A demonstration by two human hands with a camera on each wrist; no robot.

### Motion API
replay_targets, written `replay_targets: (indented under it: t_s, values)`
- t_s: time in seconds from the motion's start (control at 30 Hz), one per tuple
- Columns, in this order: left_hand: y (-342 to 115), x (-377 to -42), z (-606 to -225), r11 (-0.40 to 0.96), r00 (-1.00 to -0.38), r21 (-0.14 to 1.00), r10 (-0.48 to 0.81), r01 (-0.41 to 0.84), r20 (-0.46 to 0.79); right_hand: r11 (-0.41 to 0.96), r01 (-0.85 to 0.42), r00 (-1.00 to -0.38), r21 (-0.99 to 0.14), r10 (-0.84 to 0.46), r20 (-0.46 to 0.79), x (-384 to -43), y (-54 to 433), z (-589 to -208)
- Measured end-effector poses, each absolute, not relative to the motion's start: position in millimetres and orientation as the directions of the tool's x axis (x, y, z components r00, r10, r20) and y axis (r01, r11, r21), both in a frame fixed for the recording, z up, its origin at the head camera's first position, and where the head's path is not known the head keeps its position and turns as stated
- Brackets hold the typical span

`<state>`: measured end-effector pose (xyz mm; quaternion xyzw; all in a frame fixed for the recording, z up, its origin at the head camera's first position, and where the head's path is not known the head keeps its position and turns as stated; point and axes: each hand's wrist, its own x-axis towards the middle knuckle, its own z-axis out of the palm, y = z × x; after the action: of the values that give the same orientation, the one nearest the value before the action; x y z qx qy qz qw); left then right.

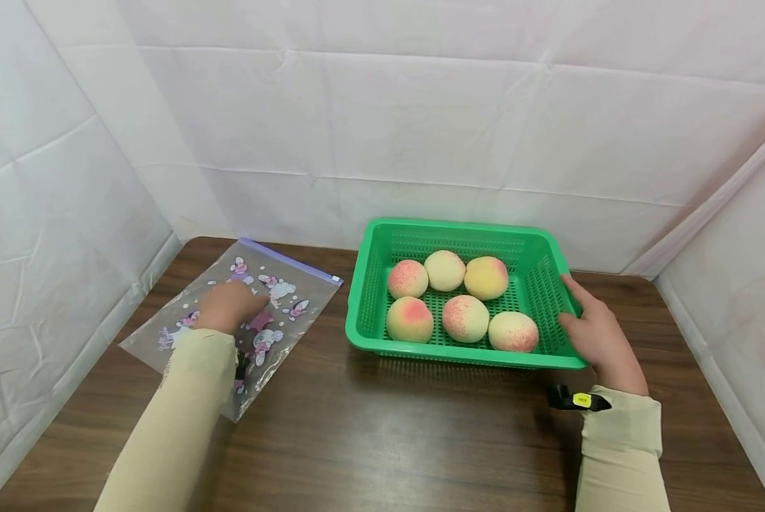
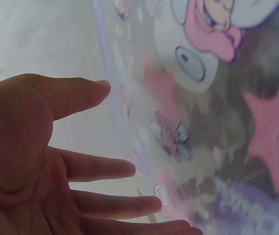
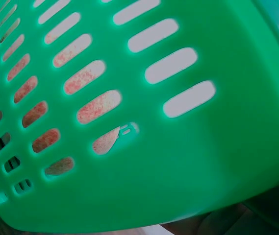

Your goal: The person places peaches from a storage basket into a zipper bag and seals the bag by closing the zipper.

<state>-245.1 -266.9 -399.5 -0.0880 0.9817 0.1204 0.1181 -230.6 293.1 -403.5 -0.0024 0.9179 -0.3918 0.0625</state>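
On the left, my left hand point(image 1: 225, 306) lies over a clear zip bag point(image 1: 197, 288) printed with pink and purple cartoon figures. In the left wrist view its fingers are straight and spread beside the bag, pinching nothing. A green plastic basket point(image 1: 459, 353) stands on the right, holding several pale peaches blushed with pink, among them a yellower peach point(image 1: 486, 278). At the basket's right end, my right hand point(image 1: 603, 338) grips the rim. The slotted basket wall point(image 3: 144, 181) fills most of the right wrist view and hides most of that hand.
A dark wooden table point(image 1: 382, 441) lies under both things. White cloth point(image 1: 421, 121) hangs behind the table and along both sides. The bag's purple slider strip point(image 1: 293, 262) runs along its far edge, a little left of the basket.
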Motion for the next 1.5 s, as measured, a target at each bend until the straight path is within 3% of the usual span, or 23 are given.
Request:
replay_targets:
  t_s: [0.63,1.5]
  values:
    - [-255.0,-248.8,-409.0,0.915,-0.910,0.240,-0.232,-0.324,-0.343,0.703,0.035,-0.993,-0.710,-0.059,-0.107,-230.7,293.1,-405.0]
    - [-259.0,-248.0,-405.9,0.932,-0.917,0.248,-0.162,-0.264,-0.364,0.720,0.027,-0.994,-0.694,-0.057,-0.098,-231.5,292.7,-402.2]
